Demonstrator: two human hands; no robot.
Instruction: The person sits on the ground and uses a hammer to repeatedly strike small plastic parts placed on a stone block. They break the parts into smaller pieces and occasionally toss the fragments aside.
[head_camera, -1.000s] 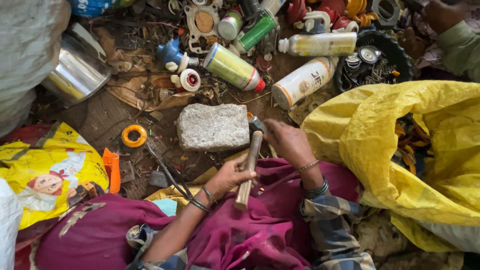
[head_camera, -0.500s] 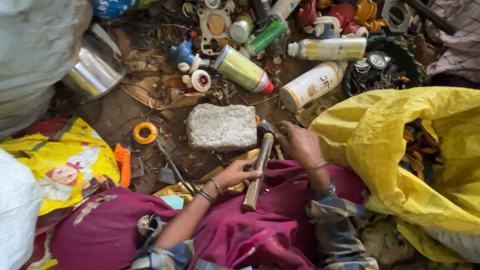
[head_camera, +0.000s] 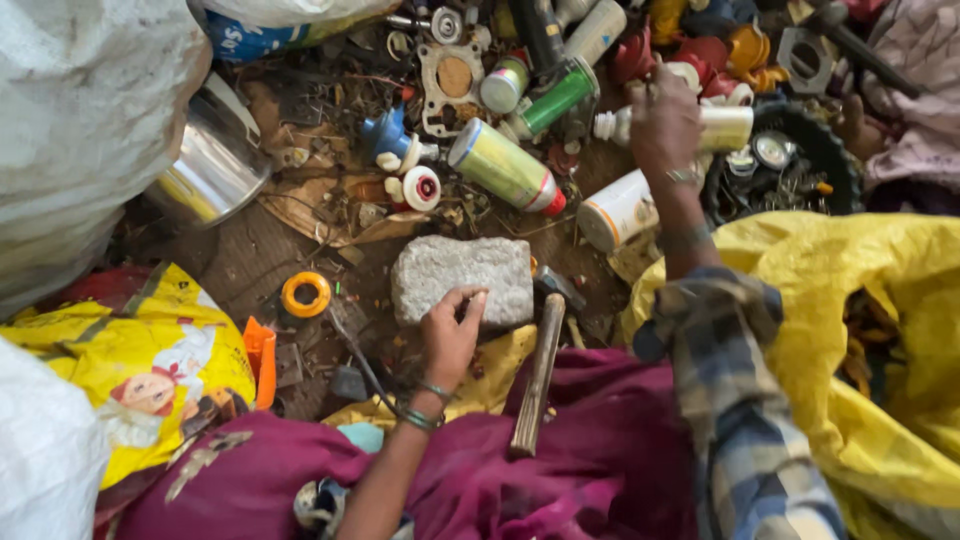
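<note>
My left hand (head_camera: 450, 335) rests with its fingertips on the near edge of a grey stone block (head_camera: 455, 275) lying on the dirt floor. A hammer (head_camera: 538, 372) with a wooden handle lies loose across my maroon-clad lap, its metal head beside the stone. My right hand (head_camera: 665, 120) is stretched far forward over the scrap pile, above a white plastic bottle (head_camera: 725, 127). Only the back of that hand shows, so its fingers are hidden.
Spray cans (head_camera: 505, 168), a green can (head_camera: 555, 98), a white bottle (head_camera: 615, 208), caps and metal scrap crowd the far floor. A yellow sack (head_camera: 900, 300) gapes at right. A steel pot (head_camera: 210, 175), white sacks, a yellow printed bag (head_camera: 130, 350) and an orange tape roll (head_camera: 306, 293) lie left.
Both hands have left the hammer, which now lies on my lap. My right hand reached forward into the bottle pile. My left hand moved up onto the stone.
</note>
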